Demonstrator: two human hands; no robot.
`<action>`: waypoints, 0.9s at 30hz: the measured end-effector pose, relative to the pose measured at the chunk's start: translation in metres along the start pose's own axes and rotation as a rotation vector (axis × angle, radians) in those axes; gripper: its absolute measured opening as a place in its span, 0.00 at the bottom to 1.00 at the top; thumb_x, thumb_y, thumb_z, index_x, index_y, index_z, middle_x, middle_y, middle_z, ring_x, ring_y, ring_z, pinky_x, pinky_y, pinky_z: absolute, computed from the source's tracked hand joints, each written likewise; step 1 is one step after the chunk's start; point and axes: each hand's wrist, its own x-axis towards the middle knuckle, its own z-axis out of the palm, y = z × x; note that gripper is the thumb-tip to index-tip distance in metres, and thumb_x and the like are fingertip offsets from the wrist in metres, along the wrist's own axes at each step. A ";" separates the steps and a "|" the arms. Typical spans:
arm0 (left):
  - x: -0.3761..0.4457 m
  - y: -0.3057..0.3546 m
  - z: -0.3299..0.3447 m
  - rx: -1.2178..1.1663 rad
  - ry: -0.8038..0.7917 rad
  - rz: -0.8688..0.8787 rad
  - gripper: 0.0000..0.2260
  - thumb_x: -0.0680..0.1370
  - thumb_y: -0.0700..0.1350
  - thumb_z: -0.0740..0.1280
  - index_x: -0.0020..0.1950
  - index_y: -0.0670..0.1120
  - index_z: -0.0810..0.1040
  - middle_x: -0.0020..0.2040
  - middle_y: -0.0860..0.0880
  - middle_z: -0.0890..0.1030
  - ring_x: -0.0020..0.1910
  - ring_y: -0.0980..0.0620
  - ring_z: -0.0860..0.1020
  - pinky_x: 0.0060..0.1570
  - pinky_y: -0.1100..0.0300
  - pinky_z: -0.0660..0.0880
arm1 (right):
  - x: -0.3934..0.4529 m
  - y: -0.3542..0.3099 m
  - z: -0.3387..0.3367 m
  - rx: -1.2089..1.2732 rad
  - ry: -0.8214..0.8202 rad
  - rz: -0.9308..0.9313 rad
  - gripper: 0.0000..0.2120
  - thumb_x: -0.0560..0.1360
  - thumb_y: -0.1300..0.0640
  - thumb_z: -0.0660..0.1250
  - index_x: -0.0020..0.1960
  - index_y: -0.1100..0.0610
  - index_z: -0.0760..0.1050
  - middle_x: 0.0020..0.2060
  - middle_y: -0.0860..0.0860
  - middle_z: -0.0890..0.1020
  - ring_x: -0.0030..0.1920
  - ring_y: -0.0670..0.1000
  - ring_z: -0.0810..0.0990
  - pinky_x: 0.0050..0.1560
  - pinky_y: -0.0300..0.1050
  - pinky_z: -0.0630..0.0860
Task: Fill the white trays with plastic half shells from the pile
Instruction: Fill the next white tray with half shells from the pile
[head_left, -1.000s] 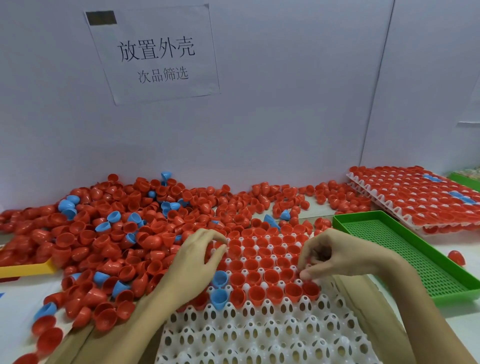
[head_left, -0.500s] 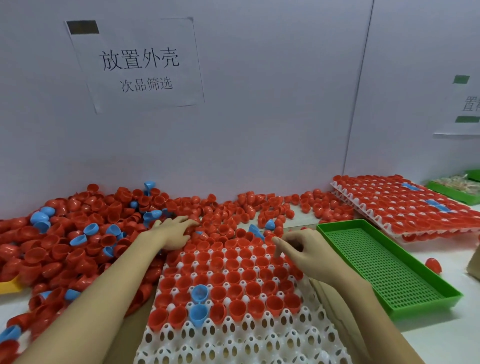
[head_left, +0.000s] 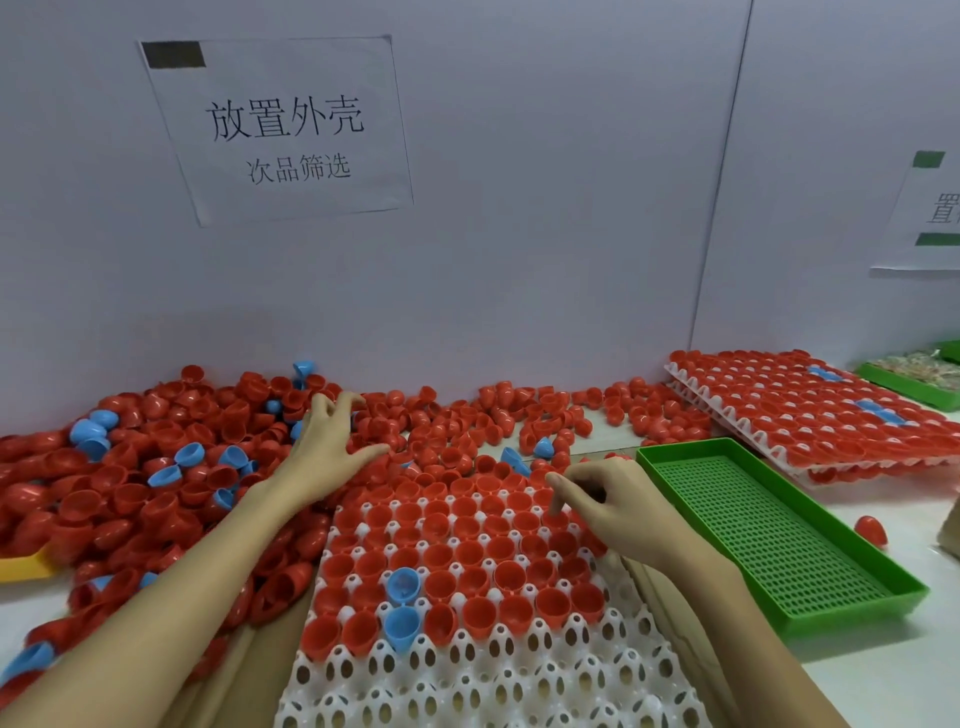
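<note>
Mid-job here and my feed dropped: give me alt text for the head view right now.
The left hand reaches with spread fingers into the pile of red and blue half shells, while the right hand, fingers curled, hovers at the far right of the half-filled white tray. An empty green tray lies to the right, with filled white trays stacked beyond it.

Green mesh tray (head_left: 769, 525), wall sign (head_left: 280, 130), yellow tray (head_left: 23, 566).

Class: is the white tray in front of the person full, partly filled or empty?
Partly filled: the white tray has shells in its far rows, bare cups nearest.
</note>
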 end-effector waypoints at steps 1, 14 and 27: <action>-0.002 0.002 -0.005 -0.033 0.048 -0.001 0.27 0.78 0.48 0.75 0.73 0.46 0.68 0.60 0.44 0.65 0.62 0.45 0.72 0.69 0.48 0.71 | 0.000 0.000 0.000 -0.001 0.004 0.000 0.19 0.85 0.49 0.64 0.40 0.52 0.85 0.22 0.41 0.73 0.24 0.45 0.69 0.31 0.37 0.67; -0.124 0.089 -0.008 -1.107 -0.007 -0.177 0.13 0.71 0.53 0.79 0.52 0.49 0.86 0.41 0.46 0.85 0.37 0.44 0.84 0.42 0.52 0.84 | -0.002 -0.029 -0.001 0.503 -0.112 -0.001 0.07 0.82 0.51 0.71 0.58 0.50 0.85 0.39 0.49 0.84 0.33 0.46 0.80 0.32 0.36 0.74; -0.139 0.105 0.001 -0.954 -0.029 -0.155 0.22 0.72 0.62 0.75 0.50 0.44 0.78 0.30 0.41 0.83 0.25 0.41 0.82 0.26 0.58 0.78 | -0.007 -0.061 0.025 0.503 -0.269 -0.126 0.13 0.79 0.60 0.75 0.61 0.54 0.78 0.49 0.54 0.87 0.46 0.53 0.87 0.50 0.45 0.83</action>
